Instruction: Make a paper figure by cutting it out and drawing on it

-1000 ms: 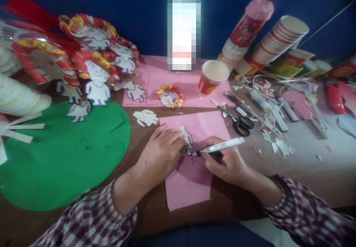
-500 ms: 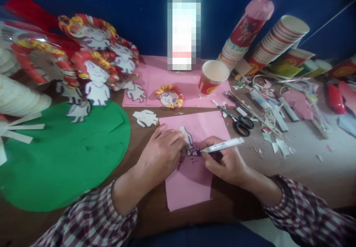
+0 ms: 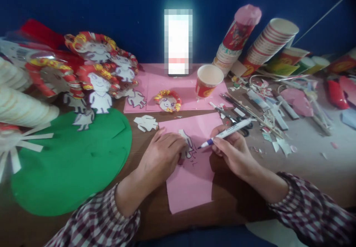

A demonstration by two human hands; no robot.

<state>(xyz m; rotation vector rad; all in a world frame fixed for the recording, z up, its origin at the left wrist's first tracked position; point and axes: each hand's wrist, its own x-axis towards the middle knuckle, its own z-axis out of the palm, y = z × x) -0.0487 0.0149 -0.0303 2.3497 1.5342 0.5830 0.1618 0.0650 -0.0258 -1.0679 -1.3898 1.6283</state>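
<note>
My L hand [image 3: 162, 154] half-curled over wht cutout [image 3: 188, 150] on pink sheet [image 3: 190, 187], nr desk [image 3: 151, 219] front edge, can't tell grip; R hand [image 3: 236, 152] grasps marker [image 3: 228, 132].

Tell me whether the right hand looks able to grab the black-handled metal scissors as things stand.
Probably not yet: the right hand is near the scissors, but it holds the white-and-purple marker, which partly hides them in this view.
</note>
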